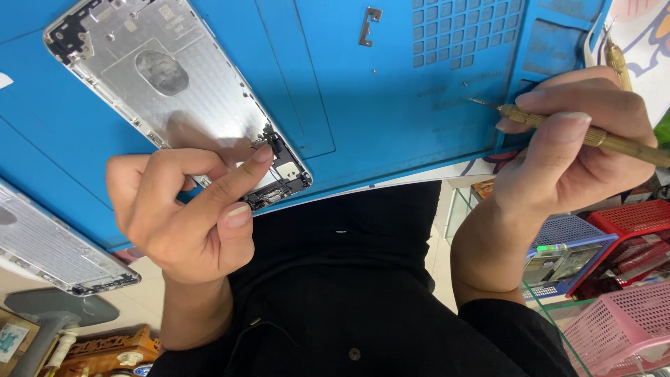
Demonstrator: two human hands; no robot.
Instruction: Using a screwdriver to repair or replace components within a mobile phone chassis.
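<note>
Brass screwdriver (593,132) pinched in right hand (565,146); left hand (185,209) fingers press phone housing (160,77).

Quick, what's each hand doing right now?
Left hand: curled, holding nothing, fingertip on the phone shell.
Right hand: closed on a brass screwdriver.

Blue work mat (391,105); red (631,216), blue (572,230), pink baskets (621,328) on glass shelf.
</note>
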